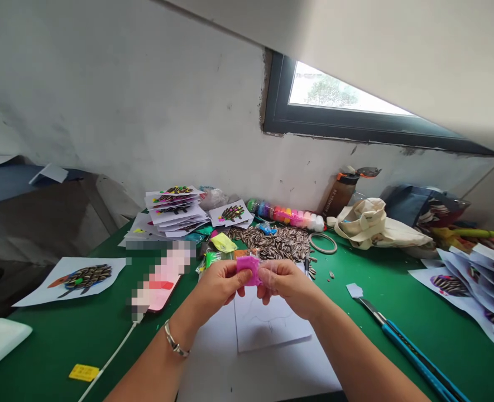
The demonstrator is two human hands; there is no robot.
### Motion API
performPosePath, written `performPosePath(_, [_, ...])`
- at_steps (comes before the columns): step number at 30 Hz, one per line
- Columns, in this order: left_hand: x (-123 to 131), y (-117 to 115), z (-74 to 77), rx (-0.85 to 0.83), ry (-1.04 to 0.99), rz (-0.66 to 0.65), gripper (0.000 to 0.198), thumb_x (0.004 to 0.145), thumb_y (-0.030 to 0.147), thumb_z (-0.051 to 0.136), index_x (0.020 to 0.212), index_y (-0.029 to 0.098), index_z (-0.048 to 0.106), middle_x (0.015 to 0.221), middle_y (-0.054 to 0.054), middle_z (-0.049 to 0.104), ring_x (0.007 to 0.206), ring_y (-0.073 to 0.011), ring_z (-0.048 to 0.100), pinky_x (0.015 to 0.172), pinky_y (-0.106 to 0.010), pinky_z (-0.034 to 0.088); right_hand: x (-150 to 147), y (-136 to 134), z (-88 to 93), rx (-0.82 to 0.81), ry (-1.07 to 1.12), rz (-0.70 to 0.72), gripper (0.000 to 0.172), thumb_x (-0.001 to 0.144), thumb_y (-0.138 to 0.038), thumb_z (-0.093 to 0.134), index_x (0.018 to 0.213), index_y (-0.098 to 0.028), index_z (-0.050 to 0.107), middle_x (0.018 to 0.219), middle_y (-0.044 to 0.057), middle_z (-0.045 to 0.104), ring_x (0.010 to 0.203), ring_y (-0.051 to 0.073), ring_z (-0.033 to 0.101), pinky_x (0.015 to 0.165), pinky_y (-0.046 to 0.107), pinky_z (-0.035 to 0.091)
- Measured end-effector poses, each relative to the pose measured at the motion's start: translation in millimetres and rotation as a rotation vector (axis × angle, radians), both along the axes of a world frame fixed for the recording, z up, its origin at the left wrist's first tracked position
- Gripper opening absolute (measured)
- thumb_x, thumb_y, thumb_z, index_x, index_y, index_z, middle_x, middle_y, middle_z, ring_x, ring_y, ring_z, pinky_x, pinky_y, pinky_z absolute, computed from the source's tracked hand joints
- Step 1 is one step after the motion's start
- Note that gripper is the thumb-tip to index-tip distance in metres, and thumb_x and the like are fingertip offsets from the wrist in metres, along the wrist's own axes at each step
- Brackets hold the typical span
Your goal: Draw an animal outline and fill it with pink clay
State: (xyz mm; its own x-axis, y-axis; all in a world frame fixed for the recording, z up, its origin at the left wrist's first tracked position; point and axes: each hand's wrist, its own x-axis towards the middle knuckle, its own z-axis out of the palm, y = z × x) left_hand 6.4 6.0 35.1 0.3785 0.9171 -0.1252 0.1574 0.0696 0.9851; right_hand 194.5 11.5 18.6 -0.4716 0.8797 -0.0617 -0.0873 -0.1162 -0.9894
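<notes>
Left hand [219, 286]: is pinching the pink clay [247, 270] at its left edge, thumb on top.

Right hand [289, 287]: is holding the clay's right edge, thumb on top and fingers curling beneath.

Fingers: are closing narrowly on the clay from both sides, though the undersides are hidden.

Clay: is sitting between the hands, above a sheet of paper [272, 326] with a faint pencil sketch.

Handling: is looking soft, light and probably slightly tacky; it seems likely to dent under pressure, so a broad hold along the edges appears safest.

Axis: is showing only a weak long axis, running roughly away from the person, with the flattened face tilted up.

Nearby: sunflower seeds [272, 243] are spreading beyond the clay, and clay tubs [286, 215] are lining up behind them.

Mat: a craft knife [409, 346] is lying on the green mat [54, 346] to the right, with seed pictures [173, 209] stacking up at the back.
</notes>
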Motion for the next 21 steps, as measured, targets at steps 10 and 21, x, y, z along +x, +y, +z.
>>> performPosePath(10, [1.4,-3.9,1.6,0.139,0.084,0.007,0.03,0.086,0.044,0.057,0.083,0.016,0.066,0.06,0.002,0.054,0.05,-0.0086,0.04,0.045,-0.021,0.028,-6.2,-2.7,-0.7,-0.088,0.035,0.012,0.049,0.077,-0.063,0.064,0.077,-0.014,0.064,0.063,0.003,0.063,0.051,0.011,0.058,0.052,0.025,0.046])
performPosePath(21, [3.8,-3.3,-6.2,0.126,-0.007,0.011,0.041,0.087,0.055,0.054,0.083,0.015,0.061,0.063,0.001,0.056,0.051,-0.0092,0.043,0.044,-0.02,0.029,-11.2,-8.8,1.6,-0.058,0.054,-0.017,0.051,0.08,-0.063,0.06,0.076,-0.013,0.064,0.064,0.004,0.062,0.052,0.011,0.058,0.054,0.026,0.046])
